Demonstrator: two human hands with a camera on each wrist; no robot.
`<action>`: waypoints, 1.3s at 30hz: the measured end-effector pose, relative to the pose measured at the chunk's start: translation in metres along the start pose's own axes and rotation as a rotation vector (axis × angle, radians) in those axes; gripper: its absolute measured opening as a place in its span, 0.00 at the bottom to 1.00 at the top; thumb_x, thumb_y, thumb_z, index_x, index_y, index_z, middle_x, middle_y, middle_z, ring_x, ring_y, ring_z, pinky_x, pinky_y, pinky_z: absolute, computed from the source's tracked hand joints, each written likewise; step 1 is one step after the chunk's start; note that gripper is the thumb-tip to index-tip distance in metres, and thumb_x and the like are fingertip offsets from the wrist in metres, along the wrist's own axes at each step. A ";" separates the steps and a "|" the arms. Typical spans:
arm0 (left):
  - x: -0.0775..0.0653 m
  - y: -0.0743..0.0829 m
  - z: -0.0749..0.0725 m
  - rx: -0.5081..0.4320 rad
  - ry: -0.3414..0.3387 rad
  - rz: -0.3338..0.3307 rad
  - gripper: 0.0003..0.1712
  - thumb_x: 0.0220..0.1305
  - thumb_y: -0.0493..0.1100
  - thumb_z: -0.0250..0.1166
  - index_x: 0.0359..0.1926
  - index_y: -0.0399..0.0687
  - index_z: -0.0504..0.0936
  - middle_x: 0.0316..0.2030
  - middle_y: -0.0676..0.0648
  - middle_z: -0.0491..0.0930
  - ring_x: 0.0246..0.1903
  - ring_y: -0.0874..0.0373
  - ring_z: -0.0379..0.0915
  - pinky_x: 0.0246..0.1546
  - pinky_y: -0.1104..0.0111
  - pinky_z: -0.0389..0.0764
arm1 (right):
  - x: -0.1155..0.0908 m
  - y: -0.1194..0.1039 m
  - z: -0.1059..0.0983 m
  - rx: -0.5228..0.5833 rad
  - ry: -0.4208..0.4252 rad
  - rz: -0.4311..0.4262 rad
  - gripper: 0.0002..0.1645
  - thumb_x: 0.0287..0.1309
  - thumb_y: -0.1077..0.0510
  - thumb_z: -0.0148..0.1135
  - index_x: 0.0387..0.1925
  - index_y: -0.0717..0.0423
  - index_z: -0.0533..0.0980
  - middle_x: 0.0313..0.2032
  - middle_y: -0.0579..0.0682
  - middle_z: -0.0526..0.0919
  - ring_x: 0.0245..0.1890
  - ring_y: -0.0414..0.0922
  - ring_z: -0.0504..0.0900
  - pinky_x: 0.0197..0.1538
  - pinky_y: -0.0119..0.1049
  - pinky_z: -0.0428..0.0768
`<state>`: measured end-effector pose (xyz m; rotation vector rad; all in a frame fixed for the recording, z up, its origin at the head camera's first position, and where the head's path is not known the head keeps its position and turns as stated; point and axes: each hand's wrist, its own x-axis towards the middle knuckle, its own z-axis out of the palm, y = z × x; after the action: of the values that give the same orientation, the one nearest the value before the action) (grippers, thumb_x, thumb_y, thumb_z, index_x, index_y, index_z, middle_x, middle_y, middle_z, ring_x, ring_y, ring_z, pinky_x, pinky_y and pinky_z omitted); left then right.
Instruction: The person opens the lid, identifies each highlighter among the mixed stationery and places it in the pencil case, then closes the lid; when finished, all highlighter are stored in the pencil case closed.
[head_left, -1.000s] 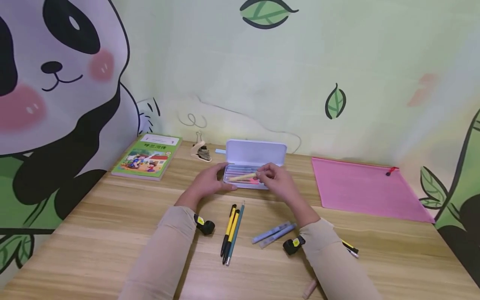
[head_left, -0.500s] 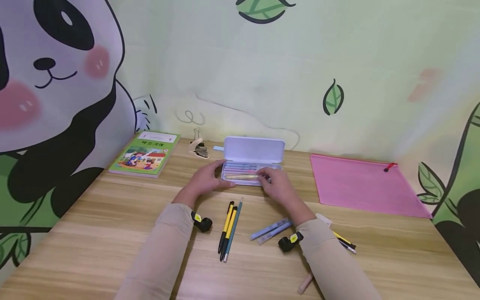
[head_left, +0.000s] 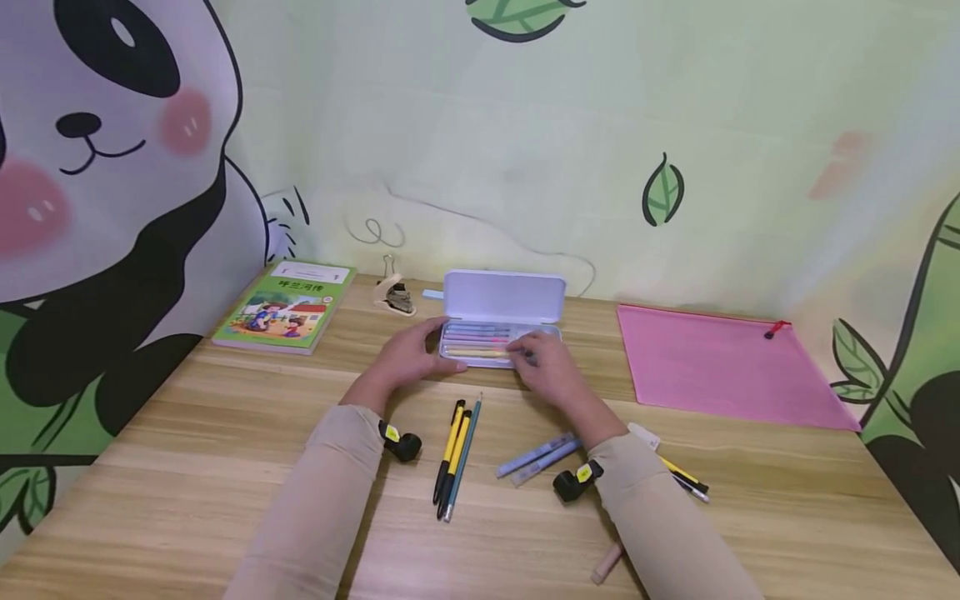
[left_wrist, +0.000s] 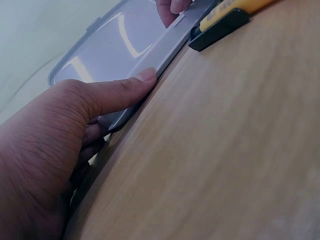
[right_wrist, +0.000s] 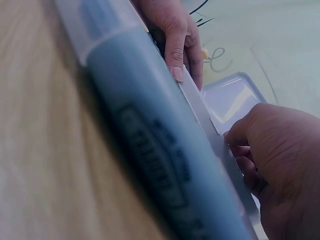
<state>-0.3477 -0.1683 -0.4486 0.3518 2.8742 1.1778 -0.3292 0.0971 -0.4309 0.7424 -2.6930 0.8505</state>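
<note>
A pale lilac pencil case [head_left: 504, 297] lies with its lid raised against the wall side, several coloured pens in its tray. My left hand [head_left: 408, 357] grips its left end, thumb [left_wrist: 125, 92] along the front edge and fingers round the side. Over the tray's right part, my right hand [head_left: 551, 367] pinches the right end of a pale yellow marker [head_left: 478, 353], which lies along the front of the row. Its curled fingers [right_wrist: 245, 165] reach inside the rim in the right wrist view; the marker's far right end is hidden by them.
Two yellow-black pens [head_left: 455, 454] and a teal pencil [head_left: 462, 458] lie in front; two blue markers [head_left: 536, 457] are near the right wrist. A pink marker [head_left: 607, 563] is partly under the right sleeve. Further out are a book [head_left: 285, 307], a stapler-like item [head_left: 395, 296] and a pink zip pouch [head_left: 727, 362].
The yellow marker has gone from tilted above the tray to lying flat in it, the right hand lowering with it. The left hand keeps its hold; the view has shifted slightly.
</note>
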 end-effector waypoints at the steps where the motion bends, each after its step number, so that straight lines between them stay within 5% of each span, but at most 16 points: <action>1: 0.000 0.000 0.000 0.004 0.000 0.000 0.60 0.44 0.68 0.78 0.76 0.60 0.63 0.73 0.46 0.65 0.73 0.44 0.56 0.73 0.46 0.54 | 0.000 0.000 0.000 0.003 -0.001 0.001 0.11 0.66 0.60 0.62 0.47 0.59 0.84 0.49 0.57 0.84 0.49 0.54 0.81 0.55 0.48 0.79; 11: 0.001 -0.003 0.001 -0.006 0.000 0.008 0.61 0.43 0.68 0.78 0.76 0.59 0.62 0.73 0.46 0.65 0.73 0.44 0.55 0.73 0.45 0.52 | -0.003 -0.005 -0.009 0.083 0.083 -0.078 0.12 0.69 0.59 0.57 0.46 0.61 0.82 0.45 0.57 0.83 0.43 0.52 0.81 0.46 0.47 0.82; 16: 0.000 -0.004 0.003 -0.014 0.000 -0.004 0.62 0.41 0.68 0.79 0.76 0.59 0.63 0.73 0.47 0.65 0.73 0.44 0.55 0.73 0.45 0.52 | -0.003 -0.018 -0.028 0.079 0.103 -0.298 0.10 0.68 0.60 0.59 0.44 0.61 0.81 0.43 0.54 0.84 0.42 0.54 0.82 0.47 0.48 0.82; 20: -0.001 -0.004 0.003 -0.019 -0.006 0.000 0.62 0.41 0.68 0.79 0.76 0.59 0.62 0.72 0.47 0.65 0.73 0.44 0.56 0.73 0.45 0.52 | -0.008 -0.033 -0.051 0.051 0.038 -0.420 0.09 0.67 0.59 0.60 0.44 0.59 0.82 0.42 0.50 0.86 0.45 0.54 0.83 0.50 0.46 0.80; 25: 0.001 -0.002 0.001 -0.024 0.007 0.004 0.62 0.42 0.67 0.79 0.76 0.59 0.62 0.73 0.46 0.65 0.73 0.43 0.55 0.73 0.45 0.51 | -0.028 -0.037 -0.073 0.083 -0.208 -0.363 0.10 0.70 0.58 0.59 0.47 0.54 0.82 0.45 0.47 0.87 0.48 0.48 0.83 0.52 0.51 0.81; 31: 0.002 0.000 0.001 -0.016 0.007 0.005 0.62 0.41 0.68 0.79 0.76 0.59 0.62 0.73 0.46 0.65 0.73 0.43 0.54 0.73 0.45 0.51 | -0.063 -0.007 -0.079 0.149 -0.523 -0.209 0.13 0.70 0.56 0.60 0.52 0.54 0.82 0.49 0.46 0.86 0.52 0.45 0.82 0.55 0.50 0.81; 35: 0.001 0.000 0.001 -0.010 -0.001 0.003 0.62 0.42 0.68 0.79 0.77 0.58 0.62 0.73 0.46 0.63 0.74 0.43 0.53 0.74 0.45 0.52 | -0.074 0.010 -0.075 0.173 -0.581 -0.119 0.11 0.65 0.55 0.67 0.48 0.46 0.83 0.46 0.39 0.85 0.47 0.42 0.81 0.53 0.41 0.81; 39: 0.000 0.000 0.002 -0.012 0.003 0.010 0.61 0.44 0.67 0.79 0.76 0.57 0.62 0.73 0.46 0.63 0.74 0.43 0.54 0.74 0.46 0.52 | -0.076 0.020 -0.067 0.215 -0.555 -0.137 0.09 0.62 0.55 0.69 0.45 0.45 0.83 0.42 0.39 0.84 0.41 0.42 0.78 0.47 0.37 0.79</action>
<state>-0.3471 -0.1667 -0.4498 0.3647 2.8698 1.1974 -0.2716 0.1803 -0.4125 1.3724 -2.9889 1.0339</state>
